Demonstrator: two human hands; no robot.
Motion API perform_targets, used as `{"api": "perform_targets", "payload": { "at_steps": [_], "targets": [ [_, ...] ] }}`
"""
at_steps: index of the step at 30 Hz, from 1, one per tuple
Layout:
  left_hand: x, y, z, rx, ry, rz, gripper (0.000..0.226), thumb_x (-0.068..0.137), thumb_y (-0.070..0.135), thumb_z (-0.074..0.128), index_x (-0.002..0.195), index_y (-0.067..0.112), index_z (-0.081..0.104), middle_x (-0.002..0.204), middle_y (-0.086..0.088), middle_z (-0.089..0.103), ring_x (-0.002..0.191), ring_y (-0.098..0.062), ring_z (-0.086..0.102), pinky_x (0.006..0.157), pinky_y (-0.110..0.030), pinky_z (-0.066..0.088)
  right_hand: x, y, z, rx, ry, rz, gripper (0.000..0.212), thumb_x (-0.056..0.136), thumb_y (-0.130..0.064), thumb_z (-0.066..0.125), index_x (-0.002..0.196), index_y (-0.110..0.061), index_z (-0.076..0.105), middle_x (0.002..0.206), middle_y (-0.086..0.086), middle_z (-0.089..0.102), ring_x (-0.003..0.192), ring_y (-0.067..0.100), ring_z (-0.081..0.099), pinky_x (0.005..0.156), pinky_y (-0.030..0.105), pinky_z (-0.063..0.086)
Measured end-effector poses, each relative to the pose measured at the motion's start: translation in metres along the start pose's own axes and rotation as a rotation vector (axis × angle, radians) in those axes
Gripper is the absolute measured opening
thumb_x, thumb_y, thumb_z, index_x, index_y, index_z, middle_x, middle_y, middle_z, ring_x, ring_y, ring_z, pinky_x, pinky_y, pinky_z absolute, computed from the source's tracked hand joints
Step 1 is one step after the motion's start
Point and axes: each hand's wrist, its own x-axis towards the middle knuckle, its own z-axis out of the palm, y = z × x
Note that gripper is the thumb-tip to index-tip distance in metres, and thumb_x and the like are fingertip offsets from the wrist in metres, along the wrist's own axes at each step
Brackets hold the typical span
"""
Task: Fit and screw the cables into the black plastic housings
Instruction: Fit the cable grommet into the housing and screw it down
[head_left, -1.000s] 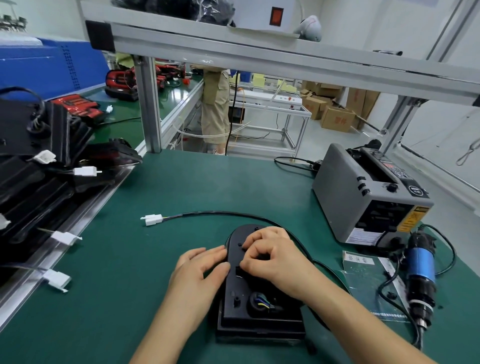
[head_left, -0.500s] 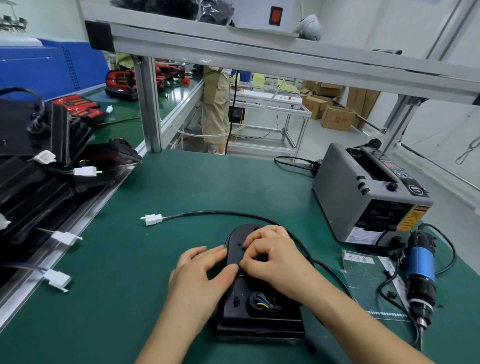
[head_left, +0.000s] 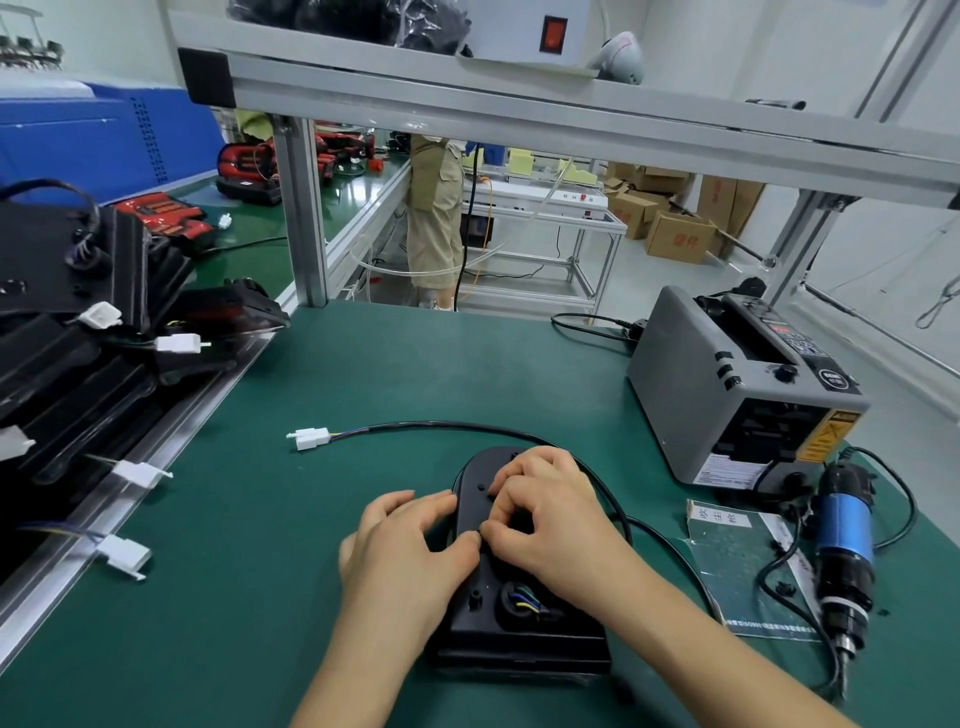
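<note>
The black plastic housing (head_left: 519, 642) lies flat on the green tabletop (head_left: 395, 384) right in front of us. Its long axis runs straight away from us, rounded end far and square end near, and both hands are on top of its middle. Our left hand (head_left: 410, 561) comes in from the left side, its fingers (head_left: 415, 506) laid nearly straight along the housing's left edge with the thumb pressing on top. Our right hand (head_left: 550, 519) covers the far half with its fingers (head_left: 519, 470) curled, tips down on the plastic. Its thumb meets the left thumb, and we cannot tell whether anything small is pinched beneath. The cable (head_left: 441, 427) arcs from its white connector (head_left: 310, 438), lying free on the far left, round the rounded end and down the right side under our right wrist. In the round opening at the near end sit the coloured wires (head_left: 524, 603) – the only thing we can see inside the housing. We judge the cable is being seated, with the screwing yet to come. For that, the electric screwdriver (head_left: 841, 535) lies well to the right, nearer the right hand, its bit pointing toward us. Beside it a clear bag (head_left: 737, 571) carries small dark bits – too small to name. On the left, a stack of housings (head_left: 78, 364) shows white plugs sticking out.
</note>
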Motion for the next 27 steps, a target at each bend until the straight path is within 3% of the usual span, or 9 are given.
{"api": "perform_targets", "payload": {
  "at_steps": [6, 9, 11, 13, 16, 18, 20, 24, 27],
  "targets": [
    [0.0, 0.0, 0.001, 0.037, -0.013, -0.01, 0.033, 0.078, 0.043, 0.066, 0.111, 0.045, 0.063, 0.083, 0.04, 0.021, 0.124, -0.006, 0.031, 0.098, -0.022, 0.018, -0.002, -0.001, 0.0, -0.017, 0.029, 0.02, 0.018, 0.078, -0.03, 0.068, 0.075, -0.029, 0.05, 0.097, -0.016, 0.052, 0.109, 0.001, 0.031, 0.098, 0.027, 0.029],
    [0.0, -0.001, 0.001, -0.003, -0.013, 0.044, 0.025, 0.08, 0.039, 0.066, 0.104, 0.046, 0.064, 0.084, 0.039, 0.024, 0.123, -0.004, 0.032, 0.093, -0.02, 0.019, -0.005, -0.001, -0.003, 0.037, 0.056, 0.05, 0.011, 0.082, -0.022, 0.065, 0.081, -0.028, 0.056, 0.098, -0.015, 0.053, 0.111, 0.001, 0.032, 0.1, 0.026, 0.032],
    [-0.002, -0.006, 0.0, -0.08, -0.028, 0.109, 0.027, 0.087, 0.028, 0.062, 0.107, 0.046, 0.062, 0.092, 0.036, 0.035, 0.126, -0.005, 0.035, 0.097, -0.021, 0.022, -0.01, 0.003, -0.007, 0.05, 0.097, 0.057, 0.015, 0.084, -0.012, 0.06, 0.088, -0.025, 0.065, 0.098, -0.019, 0.055, 0.111, 0.001, 0.034, 0.101, 0.024, 0.032],
    [-0.005, -0.015, -0.005, -0.091, -0.023, 0.204, 0.047, 0.092, 0.008, 0.052, 0.116, 0.049, 0.054, 0.112, 0.021, 0.051, 0.128, -0.01, 0.039, 0.104, -0.025, 0.028, -0.02, 0.009, -0.012, 0.031, 0.113, 0.038, 0.024, 0.087, -0.008, 0.056, 0.094, -0.024, 0.071, 0.1, -0.025, 0.055, 0.113, 0.003, 0.035, 0.104, 0.024, 0.03],
    [-0.011, -0.019, -0.015, 0.208, 0.056, 0.489, 0.074, 0.074, -0.018, 0.048, 0.11, 0.044, 0.066, 0.126, 0.012, 0.06, 0.121, -0.022, 0.05, 0.091, -0.039, 0.041, -0.039, 0.016, -0.016, -0.005, 0.032, 0.014, 0.028, 0.097, -0.022, 0.047, 0.112, -0.033, 0.068, 0.116, -0.033, 0.049, 0.123, -0.003, 0.025, 0.109, 0.024, 0.021],
    [-0.015, -0.014, -0.02, 0.394, 0.068, 0.636, 0.067, 0.061, -0.009, 0.047, 0.102, 0.039, 0.073, 0.122, 0.007, 0.064, 0.113, -0.031, 0.057, 0.08, -0.044, 0.047, -0.049, 0.018, -0.017, -0.006, -0.015, 0.018, 0.032, 0.1, -0.032, 0.037, 0.122, -0.039, 0.06, 0.125, -0.039, 0.041, 0.127, -0.01, 0.016, 0.109, 0.019, 0.013],
    [-0.016, -0.009, -0.022, 0.507, 0.059, 0.681, 0.062, 0.065, 0.003, 0.036, 0.098, 0.039, 0.074, 0.123, 0.003, 0.064, 0.113, -0.034, 0.059, 0.083, -0.044, 0.048, -0.054, 0.017, -0.017, -0.005, -0.031, 0.024, 0.036, 0.1, -0.037, 0.031, 0.125, -0.041, 0.056, 0.129, -0.041, 0.037, 0.129, -0.013, 0.01, 0.109, 0.017, 0.009],
    [-0.013, -0.016, -0.02, 0.608, 0.066, 0.701, 0.063, 0.066, 0.011, 0.029, 0.1, 0.039, 0.073, 0.127, 0.0, 0.062, 0.12, -0.032, 0.049, 0.088, -0.04, 0.031, -0.058, 0.015, -0.015, -0.011, -0.025, 0.039, 0.037, 0.101, -0.036, 0.029, 0.129, -0.043, 0.053, 0.133, -0.041, 0.034, 0.132, -0.014, 0.003, 0.11, 0.017, 0.005],
    [-0.012, -0.019, -0.019, 0.636, 0.091, 0.738, 0.065, 0.066, 0.008, 0.028, 0.103, 0.037, 0.072, 0.129, -0.002, 0.061, 0.121, -0.031, 0.042, 0.088, -0.04, 0.03, -0.058, 0.015, -0.012, -0.016, -0.015, 0.048, 0.037, 0.101, -0.037, 0.029, 0.131, -0.043, 0.051, 0.134, -0.042, 0.031, 0.133, -0.014, 0.0, 0.11, 0.015, 0.002]
  ]
}}
